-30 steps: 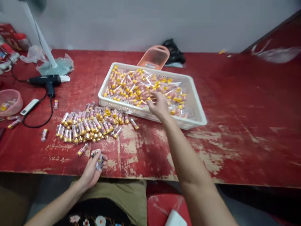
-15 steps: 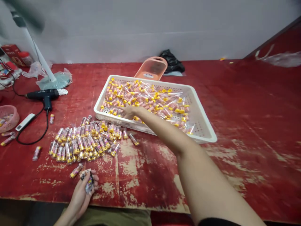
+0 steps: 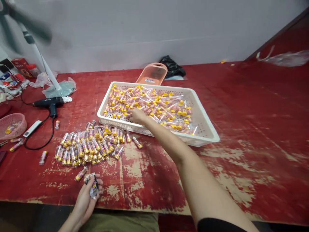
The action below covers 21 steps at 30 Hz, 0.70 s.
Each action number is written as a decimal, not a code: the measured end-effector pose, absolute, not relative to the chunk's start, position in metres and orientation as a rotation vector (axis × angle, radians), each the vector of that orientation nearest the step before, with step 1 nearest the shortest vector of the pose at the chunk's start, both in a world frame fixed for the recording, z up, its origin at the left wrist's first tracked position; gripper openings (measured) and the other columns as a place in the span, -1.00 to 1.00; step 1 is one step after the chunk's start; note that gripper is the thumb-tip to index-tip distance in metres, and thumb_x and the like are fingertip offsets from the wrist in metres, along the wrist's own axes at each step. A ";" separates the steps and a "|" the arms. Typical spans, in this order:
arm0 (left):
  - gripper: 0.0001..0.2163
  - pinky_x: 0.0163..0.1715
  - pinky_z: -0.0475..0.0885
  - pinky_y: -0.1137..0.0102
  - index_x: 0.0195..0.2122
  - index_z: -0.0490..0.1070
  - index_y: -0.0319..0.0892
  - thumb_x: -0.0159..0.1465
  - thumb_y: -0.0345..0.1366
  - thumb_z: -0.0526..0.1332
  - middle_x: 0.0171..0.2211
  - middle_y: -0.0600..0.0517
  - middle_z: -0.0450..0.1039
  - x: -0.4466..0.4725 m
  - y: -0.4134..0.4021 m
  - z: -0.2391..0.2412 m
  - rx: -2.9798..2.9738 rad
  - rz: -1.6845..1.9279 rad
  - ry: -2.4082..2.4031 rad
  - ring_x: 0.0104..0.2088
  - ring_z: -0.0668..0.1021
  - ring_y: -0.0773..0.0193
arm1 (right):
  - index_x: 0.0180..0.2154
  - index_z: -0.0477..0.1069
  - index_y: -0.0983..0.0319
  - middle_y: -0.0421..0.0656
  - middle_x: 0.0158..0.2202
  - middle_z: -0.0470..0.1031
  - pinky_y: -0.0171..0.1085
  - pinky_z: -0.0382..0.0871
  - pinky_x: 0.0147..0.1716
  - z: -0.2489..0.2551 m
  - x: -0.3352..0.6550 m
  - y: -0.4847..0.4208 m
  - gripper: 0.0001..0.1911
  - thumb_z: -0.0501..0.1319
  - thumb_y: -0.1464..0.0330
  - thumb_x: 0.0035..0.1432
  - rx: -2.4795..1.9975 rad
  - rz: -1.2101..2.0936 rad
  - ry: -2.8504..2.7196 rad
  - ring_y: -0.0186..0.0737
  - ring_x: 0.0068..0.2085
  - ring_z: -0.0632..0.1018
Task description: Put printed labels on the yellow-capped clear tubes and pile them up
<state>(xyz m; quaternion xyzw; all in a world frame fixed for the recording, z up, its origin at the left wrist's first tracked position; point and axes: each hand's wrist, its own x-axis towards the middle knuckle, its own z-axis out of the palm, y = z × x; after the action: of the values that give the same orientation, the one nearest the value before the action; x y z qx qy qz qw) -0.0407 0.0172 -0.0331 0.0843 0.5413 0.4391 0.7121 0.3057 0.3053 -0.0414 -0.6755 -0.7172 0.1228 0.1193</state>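
A white perforated tray on the red table holds many clear tubes with yellow caps. My right hand reaches into the tray's near left part, fingers curled on the tubes; what it grips is hidden. My left hand rests at the table's front edge, closed round a small stack of printed labels. A pile of labelled tubes lies on the table between the tray and my left hand.
A black heat gun with its cord lies at the left, beside a white remote and a pink basket. An orange scoop sits behind the tray. A fan stand rises at the back left. Stray tubes lie around.
My right hand moved from the middle of the tray to its near left part and settled on the tubes. My left hand kept hold of the labels at the table edge.
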 end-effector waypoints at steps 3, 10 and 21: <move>-0.79 -0.46 0.47 0.48 -0.19 0.50 -0.28 0.19 -0.33 0.40 -0.38 -0.05 0.54 -0.041 0.012 -0.028 0.193 0.982 1.161 -0.46 0.53 0.35 | 0.00 0.51 0.29 0.02 -0.06 0.58 -0.16 0.49 -0.07 -0.019 0.323 0.302 -0.59 0.22 0.36 0.08 -1.944 0.267 -1.862 -0.04 -0.09 0.59; -0.81 -0.32 0.58 0.38 -0.14 0.46 -0.24 0.25 -0.33 0.35 -0.27 -0.10 0.61 -0.020 0.014 -0.025 0.259 0.895 1.114 -0.35 0.64 0.26 | 0.02 0.49 0.27 -0.07 -0.15 0.56 -0.20 0.52 -0.22 0.010 0.336 0.182 -0.56 0.16 0.42 0.07 -1.759 0.214 -1.696 -0.16 -0.24 0.58; -0.93 -0.24 0.57 0.37 -0.23 0.48 -0.28 0.31 -0.38 0.27 -0.31 -0.05 0.59 0.041 0.030 -0.049 0.197 0.784 0.971 -0.33 0.63 0.32 | 0.24 0.27 0.11 0.13 0.35 0.14 0.02 0.51 -0.13 -0.055 0.240 0.043 -0.41 0.21 0.28 0.17 -2.078 0.438 -2.211 0.23 0.14 0.42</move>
<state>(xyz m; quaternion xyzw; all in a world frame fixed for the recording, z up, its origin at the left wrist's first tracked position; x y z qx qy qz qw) 0.0413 0.0303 -0.0495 0.0919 0.4540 0.3665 0.8069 0.2396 0.0432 -0.0549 -0.6772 -0.7208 0.1429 0.0380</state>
